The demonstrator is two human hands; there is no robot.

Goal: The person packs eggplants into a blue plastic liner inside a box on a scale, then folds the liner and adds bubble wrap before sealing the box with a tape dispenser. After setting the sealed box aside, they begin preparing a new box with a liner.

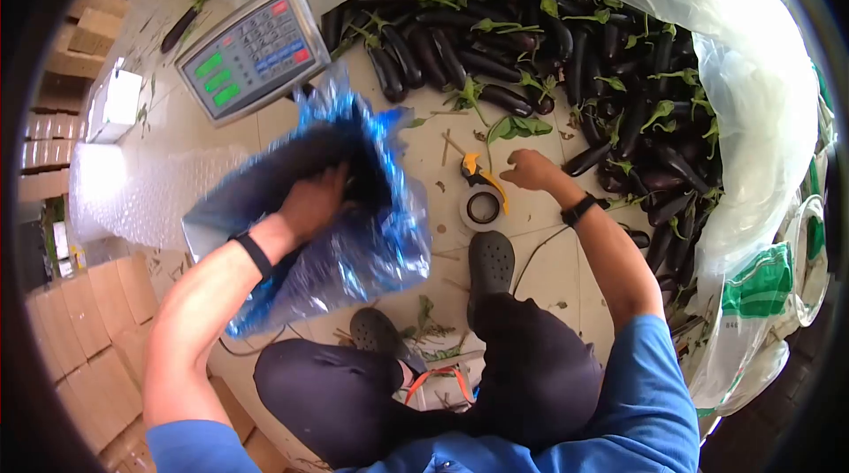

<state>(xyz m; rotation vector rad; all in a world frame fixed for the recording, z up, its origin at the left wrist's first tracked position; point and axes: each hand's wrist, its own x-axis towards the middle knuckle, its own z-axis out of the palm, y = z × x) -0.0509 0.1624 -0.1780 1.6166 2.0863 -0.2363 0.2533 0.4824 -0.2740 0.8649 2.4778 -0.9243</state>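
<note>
My left hand [314, 201] reaches into a box lined with a blue plastic bag [371, 247], its visible fingers stretched toward the dark inside. What lies under those fingertips is too dark to make out. My right hand [535, 172] hovers over the floor with curled fingers and nothing visible in them. Just left of it lies a yellow-and-black tape dispenser [482, 174] with a roll of clear tape [483, 208]. Beyond and to the right spreads a large heap of dark purple eggplants [495, 66] with green stems.
A digital scale display [256, 53] stands behind the bag. Clear plastic sheeting [752, 110] borders the heap. Bubble wrap [150, 186] and stacked cardboard [93, 314] are at left. Leaves [520, 127] and stem scraps litter the tiles, and a black cable [535, 252] runs near my shoe.
</note>
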